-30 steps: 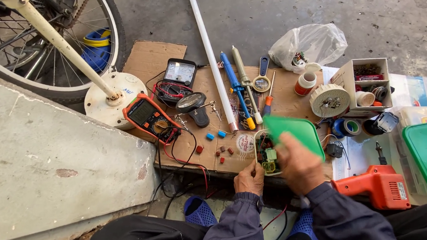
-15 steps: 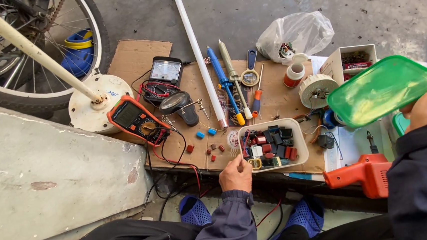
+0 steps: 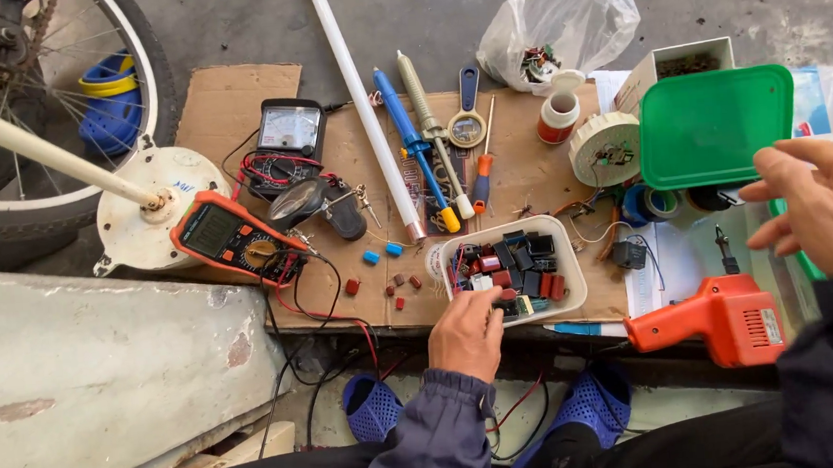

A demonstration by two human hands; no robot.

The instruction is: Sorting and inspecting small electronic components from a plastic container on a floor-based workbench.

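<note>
A white plastic box point(image 3: 580, 281) full of small red, black and blue electronic parts point(image 3: 521, 266) sits at the near edge of a cardboard sheet point(image 3: 231, 95). My left hand point(image 3: 468, 336) grips the box's near rim, fingertips curled over it among the parts. The box's green lid point(image 3: 717, 125) lies flat to the right, resting over other items. My right hand point(image 3: 815, 206) hovers just right of the lid, fingers spread and holding nothing.
An orange multimeter point(image 3: 226, 237), an analog meter point(image 3: 290, 130), a long white tube point(image 3: 364, 111), soldering irons point(image 3: 415, 146) and loose parts cover the cardboard. An orange power tool point(image 3: 725, 318) lies near right. A bicycle wheel point(image 3: 147, 77) and a concrete slab point(image 3: 93, 354) stand at left.
My right hand lifted the green lid off the box, carried it right and set it down, then let go. My left hand stayed at the box's near rim.
</note>
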